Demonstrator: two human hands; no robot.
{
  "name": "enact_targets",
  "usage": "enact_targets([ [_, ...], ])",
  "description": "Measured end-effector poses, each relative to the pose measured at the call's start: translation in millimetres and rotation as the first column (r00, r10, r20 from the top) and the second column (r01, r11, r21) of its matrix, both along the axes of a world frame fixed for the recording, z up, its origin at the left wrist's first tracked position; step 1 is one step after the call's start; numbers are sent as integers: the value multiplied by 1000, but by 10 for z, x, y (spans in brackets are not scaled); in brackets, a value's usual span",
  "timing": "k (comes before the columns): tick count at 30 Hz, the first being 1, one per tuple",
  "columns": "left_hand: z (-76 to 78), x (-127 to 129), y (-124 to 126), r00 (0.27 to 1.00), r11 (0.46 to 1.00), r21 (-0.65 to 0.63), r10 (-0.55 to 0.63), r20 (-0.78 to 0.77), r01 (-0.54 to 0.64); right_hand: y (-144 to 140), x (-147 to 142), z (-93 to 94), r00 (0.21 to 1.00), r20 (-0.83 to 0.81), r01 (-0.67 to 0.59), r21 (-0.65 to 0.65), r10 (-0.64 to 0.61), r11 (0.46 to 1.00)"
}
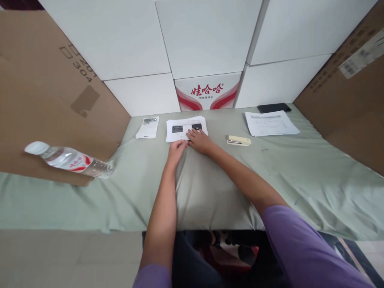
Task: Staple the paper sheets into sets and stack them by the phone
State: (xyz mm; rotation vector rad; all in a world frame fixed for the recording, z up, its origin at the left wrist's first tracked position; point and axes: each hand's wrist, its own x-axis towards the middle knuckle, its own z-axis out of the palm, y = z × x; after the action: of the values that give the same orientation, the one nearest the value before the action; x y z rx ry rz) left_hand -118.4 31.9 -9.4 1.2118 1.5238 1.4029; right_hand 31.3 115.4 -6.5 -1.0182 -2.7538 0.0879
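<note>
A small stack of white printed sheets with dark pictures lies on the green cloth-covered table at the middle back. My right hand rests flat on the stack's near edge, fingers spread. My left hand sits just left of it, fingertips at the stack's near left corner, curled loosely. A cream stapler lies to the right of my right hand, apart from it.
A clear bag with metal clips lies left of the stack. Another printed sheet and a black phone are at the back right. A plastic water bottle lies at the left. Cardboard panels and white boxes wall the table.
</note>
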Motion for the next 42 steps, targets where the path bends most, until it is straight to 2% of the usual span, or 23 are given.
enact_targets([
  [2,6,-47,7,998,999,35,4,-60,-2,-17,-54,-78,999,-12,37,9,-37,999],
  [4,-1,-98,22,996,997,60,62,-71,-58,0,-43,-95,999,-19,48,20,-47,999],
  [8,-41,-193,70,980,978,64,198,-7,-197,52,-21,-45,998,-29,54,39,-53,998],
  [13,-47,-239,93,949,953,19,300,93,-303,78,-31,-27,992,-65,111,43,-108,993],
  [17,-28,-219,74,941,950,-22,311,129,-311,42,-18,-5,986,-107,135,28,-131,990],
  [21,-29,-205,65,941,950,-32,313,125,-312,8,-15,20,989,-81,123,18,-121,992],
  [25,-17,-226,66,924,934,-38,358,135,-356,23,-16,12,996,-64,62,6,-61,998],
  [36,-8,-309,81,858,879,-36,473,199,-476,69,1,31,999,-14,44,18,-44,999],
  [42,19,-297,79,846,870,-58,491,208,-490,28,-57,12,994,27,104,51,-105,993],
])
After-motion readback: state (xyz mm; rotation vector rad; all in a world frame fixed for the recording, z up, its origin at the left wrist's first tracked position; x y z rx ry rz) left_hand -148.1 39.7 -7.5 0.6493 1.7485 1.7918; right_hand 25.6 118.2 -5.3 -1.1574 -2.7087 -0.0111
